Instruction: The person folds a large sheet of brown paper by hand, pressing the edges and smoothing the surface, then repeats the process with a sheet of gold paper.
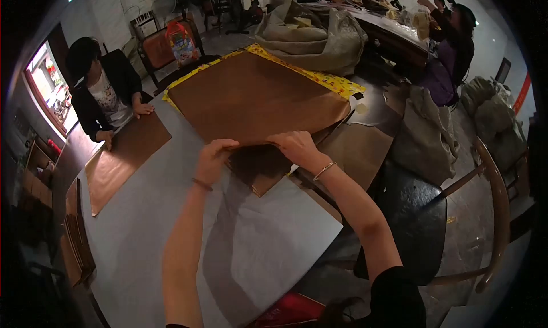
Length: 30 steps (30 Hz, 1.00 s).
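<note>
A large brown sheet, perhaps paper, lies on top of a yellow printed wrapping that shows along its far edges. At its near edge, my left hand pinches the left part, thumb and fingers together. My right hand is closed on the same edge, a short way to the right. Below my hands sits a darker folded brown piece, its corner pointing toward me. A pale grey-white sheet covers the table in front of me.
At the left, a co-worker has both hands on another brown sheet. A brown stack sits at the table's left edge. On the right are a chair and sacks. More people are at a far table.
</note>
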{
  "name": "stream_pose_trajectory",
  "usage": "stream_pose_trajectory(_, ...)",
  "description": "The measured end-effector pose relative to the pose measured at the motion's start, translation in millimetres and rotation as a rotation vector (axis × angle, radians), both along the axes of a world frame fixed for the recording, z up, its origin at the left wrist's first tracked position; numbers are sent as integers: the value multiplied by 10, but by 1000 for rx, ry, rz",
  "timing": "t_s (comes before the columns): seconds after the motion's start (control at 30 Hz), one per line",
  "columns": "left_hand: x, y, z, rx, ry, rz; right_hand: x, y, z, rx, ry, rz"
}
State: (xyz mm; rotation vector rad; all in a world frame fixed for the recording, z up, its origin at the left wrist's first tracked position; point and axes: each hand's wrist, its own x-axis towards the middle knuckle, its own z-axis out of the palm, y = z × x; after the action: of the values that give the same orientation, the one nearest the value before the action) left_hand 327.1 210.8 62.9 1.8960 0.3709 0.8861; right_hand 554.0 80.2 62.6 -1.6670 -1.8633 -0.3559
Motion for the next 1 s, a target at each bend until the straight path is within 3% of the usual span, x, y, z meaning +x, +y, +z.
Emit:
stream_pose_trajectory(0.23, -379, -100, -84, 194, 127, -19, -323, -264, -10, -121, -33, 50)
stream_pose_trajectory(0.47, -628, -141, -113, 85, 132, -49, -434, -225, -5, -272, 124, 235)
stream_pose_trajectory(0.77, -809, -119, 24, 107, 133, -65, -678, -129, 17, -230, 102, 314)
stream_pose_trajectory(0.83, -857, -93, 52, 107, 77, -63, -721, -95, 53, -322, 93, 255)
stream_pose_trajectory(0.87, -884, -47, 50, 342, 151, -6, -735, -71, 83, -405, 82, 180)
stream_pose_trajectory(0.9, -918, -94, 95, 341, 151, 5, -783, -70, 158, -406, 78, 190)
stream_pose_trajectory(1.0, -999, -172, 132, 237, -38, 463, -901, -82, 421, -328, 58, 130)
